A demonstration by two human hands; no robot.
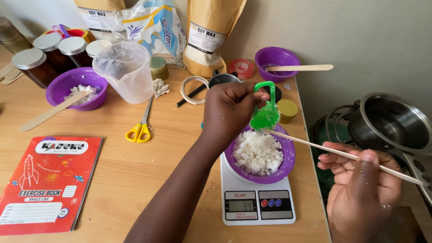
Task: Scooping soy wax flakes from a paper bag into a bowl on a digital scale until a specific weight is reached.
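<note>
My left hand (229,110) grips the handle of a green plastic measuring spoon (265,114), tipped bowl-down over a purple bowl (288,155) of white wax flakes (257,153). The bowl sits on a white digital kitchen scale (258,202). My right hand (360,189) holds a thin wooden skewer (337,153) whose tip touches the underside of the green spoon, just above the flakes.
A second purple bowl (67,83) with flakes and a flat wooden stick, a clear jug (126,72), yellow scissors (140,128), a red exercise book (47,182), lidded jars (40,63) and brown bags (209,33) lie on the wooden table (135,157). A steel pot (391,121) stands on a burner to the right.
</note>
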